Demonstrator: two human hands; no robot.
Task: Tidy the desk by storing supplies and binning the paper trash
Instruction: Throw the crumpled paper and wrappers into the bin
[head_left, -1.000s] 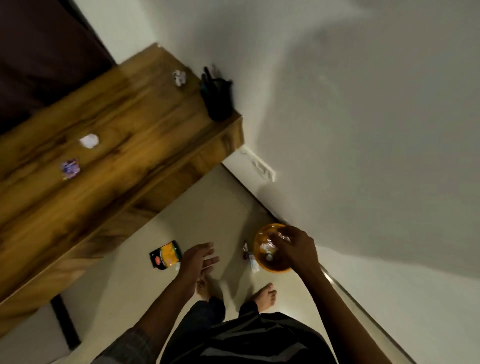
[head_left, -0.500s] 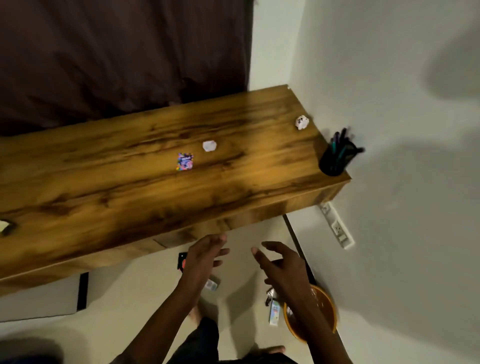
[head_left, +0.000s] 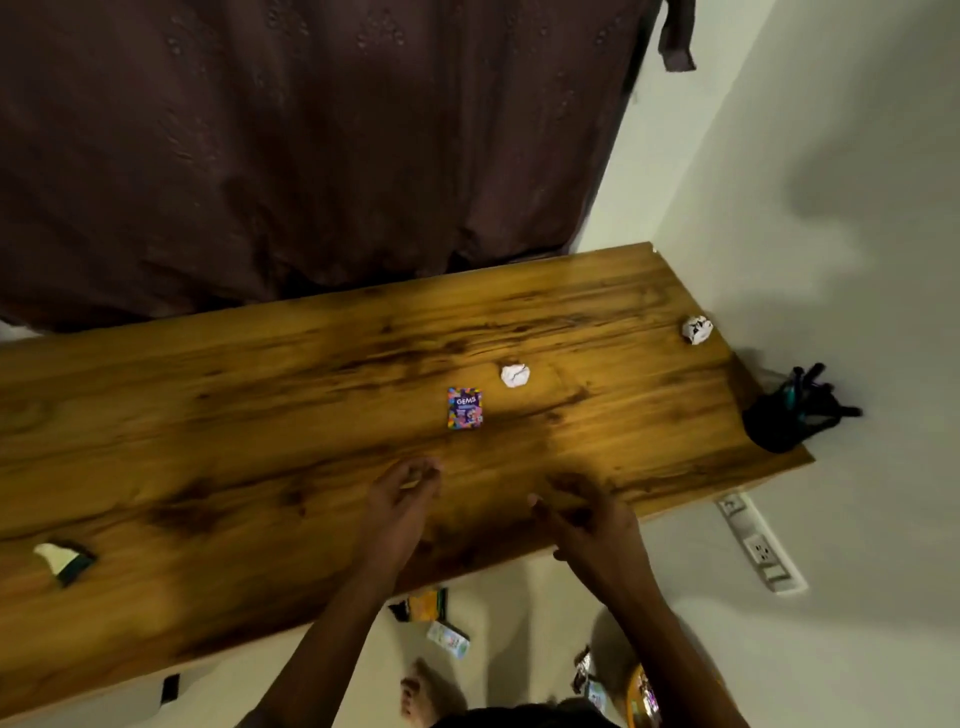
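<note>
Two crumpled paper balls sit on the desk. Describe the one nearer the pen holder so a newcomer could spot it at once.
Start at the wooden desk and go to its right end by the white wall, where the black pen holder stands. Just beyond it lies the paper ball. Unlike the plain white ball mid-desk, it shows dark print.

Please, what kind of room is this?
Probably a home study corner: a long wooden desk against a dark brown curtain, with a black pen holder by the white wall.

Both hands, left hand (head_left: 397, 499) and right hand (head_left: 589, 522), empty over wooden desk (head_left: 260, 415); crumpled paper ball (head_left: 515, 374) beside GEMS box (head_left: 465, 408).
</note>
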